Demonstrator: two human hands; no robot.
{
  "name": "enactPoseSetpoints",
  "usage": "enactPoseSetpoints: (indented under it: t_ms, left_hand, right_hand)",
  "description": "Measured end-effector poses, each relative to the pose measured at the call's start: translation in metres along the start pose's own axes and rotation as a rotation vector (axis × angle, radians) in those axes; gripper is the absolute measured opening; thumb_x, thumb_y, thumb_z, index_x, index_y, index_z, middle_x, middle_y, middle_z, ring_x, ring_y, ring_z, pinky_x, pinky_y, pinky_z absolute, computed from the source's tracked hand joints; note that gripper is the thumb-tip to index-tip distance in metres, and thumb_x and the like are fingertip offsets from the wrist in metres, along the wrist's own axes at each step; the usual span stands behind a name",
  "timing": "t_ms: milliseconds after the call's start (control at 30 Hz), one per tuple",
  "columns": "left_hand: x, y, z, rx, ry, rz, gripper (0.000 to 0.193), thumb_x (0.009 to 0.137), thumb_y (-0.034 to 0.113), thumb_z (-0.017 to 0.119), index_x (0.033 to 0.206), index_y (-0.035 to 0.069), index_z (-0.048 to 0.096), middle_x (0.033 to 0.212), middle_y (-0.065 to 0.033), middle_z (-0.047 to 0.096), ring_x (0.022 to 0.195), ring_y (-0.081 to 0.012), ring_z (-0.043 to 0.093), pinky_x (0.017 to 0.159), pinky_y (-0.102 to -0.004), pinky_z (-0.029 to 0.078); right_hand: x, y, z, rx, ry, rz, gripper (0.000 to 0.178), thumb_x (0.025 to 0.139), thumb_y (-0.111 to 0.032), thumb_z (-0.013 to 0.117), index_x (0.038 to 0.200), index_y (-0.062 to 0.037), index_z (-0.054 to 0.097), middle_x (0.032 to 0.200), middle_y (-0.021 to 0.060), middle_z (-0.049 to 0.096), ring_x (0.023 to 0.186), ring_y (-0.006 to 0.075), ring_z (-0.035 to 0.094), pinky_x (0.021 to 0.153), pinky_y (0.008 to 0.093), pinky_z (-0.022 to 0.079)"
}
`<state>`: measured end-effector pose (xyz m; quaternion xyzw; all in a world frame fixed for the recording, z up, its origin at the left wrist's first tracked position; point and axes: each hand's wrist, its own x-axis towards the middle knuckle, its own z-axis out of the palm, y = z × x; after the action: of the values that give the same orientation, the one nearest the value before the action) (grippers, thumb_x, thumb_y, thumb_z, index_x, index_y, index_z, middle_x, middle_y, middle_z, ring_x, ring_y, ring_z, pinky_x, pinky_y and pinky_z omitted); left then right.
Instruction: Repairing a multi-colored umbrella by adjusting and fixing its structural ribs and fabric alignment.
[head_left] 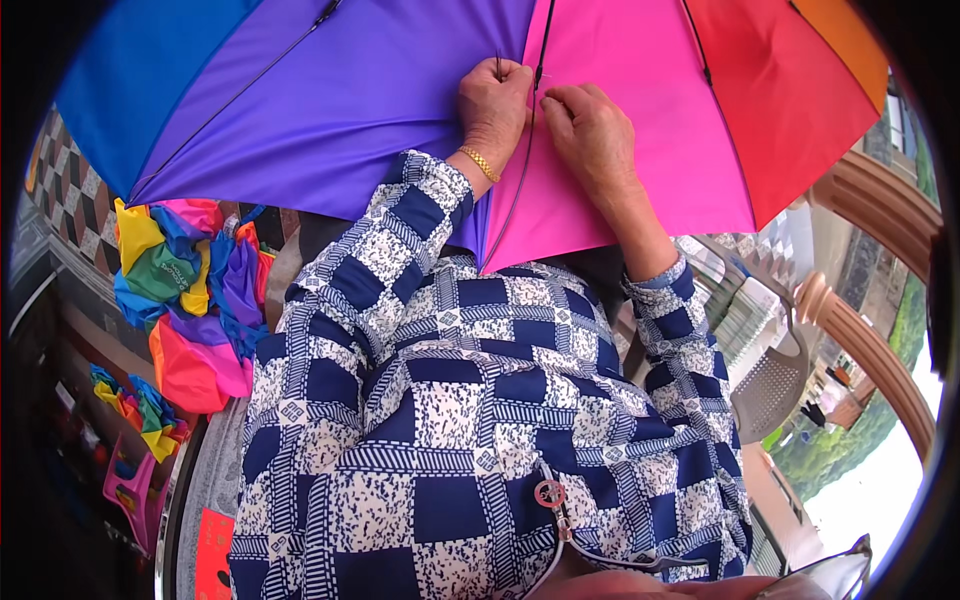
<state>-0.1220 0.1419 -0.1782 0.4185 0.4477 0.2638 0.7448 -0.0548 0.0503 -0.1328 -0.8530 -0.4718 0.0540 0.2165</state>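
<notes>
An umbrella point(400, 90) lies spread over my lap with its inside up, its panels blue, purple, pink, red and orange. A thin black rib point(514, 200) runs down the seam between the purple and pink panels. My left hand point(493, 108), a gold bracelet at its wrist, is closed beside this rib over the purple panel. A thin dark needle-like thing point(499, 66) sticks up from its fingers. Over the pink panel, just right of the rib, my right hand point(595, 140) is curled in a pinch. What its fingertips hold is too small to tell.
On the left lies a heap of rainbow-coloured cloth point(195, 300). Below it, more coloured cloth sits by a pink plastic basket point(140, 495). A perforated chair point(770, 390) stands at the right, near turned wooden-looking railings point(860, 340). A checkered floor point(75, 190) shows at far left.
</notes>
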Motion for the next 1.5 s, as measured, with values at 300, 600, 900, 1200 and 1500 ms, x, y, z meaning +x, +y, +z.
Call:
enactPoseSetpoints:
  t_ms: [300, 600, 900, 1200, 1500]
  left_hand:
    - [-0.003, 0.005, 0.0, -0.014, -0.028, -0.023, 0.012, 0.08, 0.012, 0.064, 0.076, 0.004, 0.056, 0.056, -0.0014, 0.054, 0.038, -0.0136, 0.054, 0.033, -0.0222, 0.036]
    - [-0.005, 0.007, 0.002, -0.029, -0.054, -0.052, 0.012, 0.08, 0.012, 0.064, 0.078, 0.004, 0.056, 0.06, -0.0014, 0.055, 0.039, -0.0131, 0.055, 0.033, -0.0215, 0.035]
    - [-0.006, 0.009, 0.002, -0.069, -0.065, -0.074, 0.011, 0.08, 0.012, 0.063, 0.08, 0.003, 0.056, 0.058, -0.0003, 0.052, 0.04, -0.0121, 0.053, 0.034, -0.0213, 0.036]
    - [-0.008, 0.012, 0.002, -0.065, -0.061, -0.075, 0.012, 0.081, 0.012, 0.063, 0.08, 0.003, 0.056, 0.057, -0.0001, 0.05, 0.04, -0.0121, 0.053, 0.035, -0.0213, 0.037]
    - [-0.009, 0.013, 0.001, -0.053, -0.061, -0.086, 0.011, 0.082, 0.012, 0.062, 0.081, 0.002, 0.056, 0.055, -0.0004, 0.049, 0.039, -0.0127, 0.052, 0.036, -0.0225, 0.039]
  right_hand:
    - [0.001, -0.001, 0.002, -0.158, 0.097, -0.008, 0.017, 0.079, -0.017, 0.058, 0.091, -0.006, 0.064, 0.082, 0.0115, 0.061, 0.071, 0.0305, 0.062, 0.062, 0.0398, 0.05]
    - [0.022, 0.015, 0.011, 0.09, -0.005, 0.176, 0.021, 0.078, -0.018, 0.054, 0.088, -0.0041, 0.066, 0.082, 0.0164, 0.065, 0.077, 0.0332, 0.063, 0.067, 0.0427, 0.05]
    - [0.011, 0.005, -0.008, 0.046, -0.078, 0.197, 0.02, 0.077, -0.018, 0.053, 0.08, -0.0041, 0.067, 0.075, 0.0154, 0.065, 0.073, 0.0344, 0.063, 0.064, 0.0436, 0.05]
    - [0.012, 0.005, 0.003, -0.184, 0.151, 0.045, 0.015, 0.077, -0.017, 0.059, 0.088, -0.0105, 0.067, 0.08, 0.0105, 0.06, 0.069, 0.0288, 0.062, 0.06, 0.0398, 0.05]
    - [0.044, 0.034, 0.015, 0.179, -0.019, -0.016, 0.011, 0.075, -0.016, 0.061, 0.081, -0.0097, 0.068, 0.081, 0.0086, 0.061, 0.074, 0.0289, 0.062, 0.068, 0.0394, 0.05]
